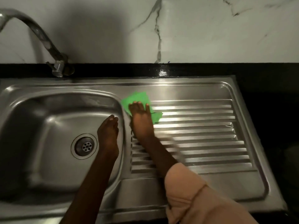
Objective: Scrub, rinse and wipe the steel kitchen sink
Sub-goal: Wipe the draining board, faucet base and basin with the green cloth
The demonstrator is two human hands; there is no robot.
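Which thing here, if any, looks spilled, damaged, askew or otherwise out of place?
Nothing stands out. The right hand presses a green pad flat on the drainboard beside the basin; the left hand rests at the basin's right wall. The tap is off, and no spill or damage shows.

R arm: peach sleeve, pushed-up.

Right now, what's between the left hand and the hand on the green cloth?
In the head view, only the steel sink's raised rim separates the left hand from the right hand pressing the green scrubbing cloth.
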